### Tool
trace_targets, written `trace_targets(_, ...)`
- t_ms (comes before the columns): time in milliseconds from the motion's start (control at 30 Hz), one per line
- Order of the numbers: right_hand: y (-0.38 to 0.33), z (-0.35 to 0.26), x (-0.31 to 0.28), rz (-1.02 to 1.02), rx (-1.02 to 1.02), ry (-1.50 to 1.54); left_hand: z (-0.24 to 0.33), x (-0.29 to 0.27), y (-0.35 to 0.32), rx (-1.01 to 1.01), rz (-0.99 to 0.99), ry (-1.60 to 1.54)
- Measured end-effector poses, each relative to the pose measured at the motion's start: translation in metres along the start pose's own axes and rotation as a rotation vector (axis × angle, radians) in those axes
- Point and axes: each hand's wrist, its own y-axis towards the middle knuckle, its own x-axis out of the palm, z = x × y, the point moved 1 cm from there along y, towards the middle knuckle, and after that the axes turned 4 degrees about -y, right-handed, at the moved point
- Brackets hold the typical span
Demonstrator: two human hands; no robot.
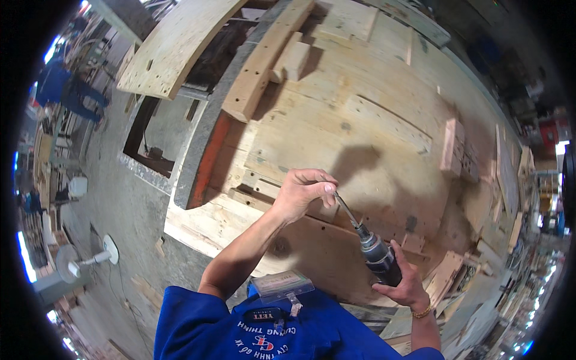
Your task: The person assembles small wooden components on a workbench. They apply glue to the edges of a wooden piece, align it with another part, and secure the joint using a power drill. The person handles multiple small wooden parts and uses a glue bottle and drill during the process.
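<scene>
My right hand [410, 284] is wrapped round the dark body of a power drill [380, 258], its silver chuck tilted up and to the left. A long, thin bit [347, 208] sticks out of the chuck. Thumb and fingertips of my left hand [305, 191] pinch together at the far end of that bit. Whether a small screw sits between those fingertips, I cannot make out. Both hands hover over a broad plywood worktop [300, 138]. Just beyond my left hand lies a short slotted wooden piece [258, 185].
A thick wooden beam [264, 66] runs along the worktop's left side, with small blocks [296, 60] beside it. Another wooden block [453, 147] stands at the right. A plywood panel [174, 48] overhangs the far left. On the floor side stands a fan [71, 264]; a person [66, 90] is further off.
</scene>
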Motion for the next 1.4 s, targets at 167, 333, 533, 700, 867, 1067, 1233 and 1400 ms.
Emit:
trace_targets(167, 0.093, 0.005, -0.029, -0.138, -0.034, -0.102, 0.008, -0.04, 0.042, 0.022, 0.183, -0.153)
trace_targets(333, 0.224, 0.019, -0.062, -0.188, -0.018, -0.227, 0.011, -0.07, 0.129, 0.103, 0.453, -0.249)
trace_targets(533, 0.324, 0.057, -0.103, -0.172, -0.09, -0.22, 0.018, -0.087, 0.215, 0.289, 0.352, -0.308)
trace_targets(700, 0.36, 0.072, -0.112, -0.175, -0.173, -0.225, 0.013, -0.105, 0.236, 0.361, 0.252, -0.329)
trace_targets(867, 0.371, 0.069, -0.121, -0.214, -0.145, -0.22, 0.01, -0.115, 0.243, 0.391, 0.127, -0.387)
trace_targets(1067, 0.382, 0.066, -0.123, -0.192, -0.213, -0.25, 0.007, -0.119, 0.248, 0.443, 0.075, -0.475)
trace_targets(1233, 0.396, 0.047, -0.124, -0.274, -0.155, -0.255, 0.008, -0.117, 0.246, 0.433, 0.087, -0.447)
trace_targets(1400, 0.403, 0.059, -0.116, -0.198, -0.294, -0.316, 0.018, -0.117, 0.218, 0.316, 0.296, 0.114)
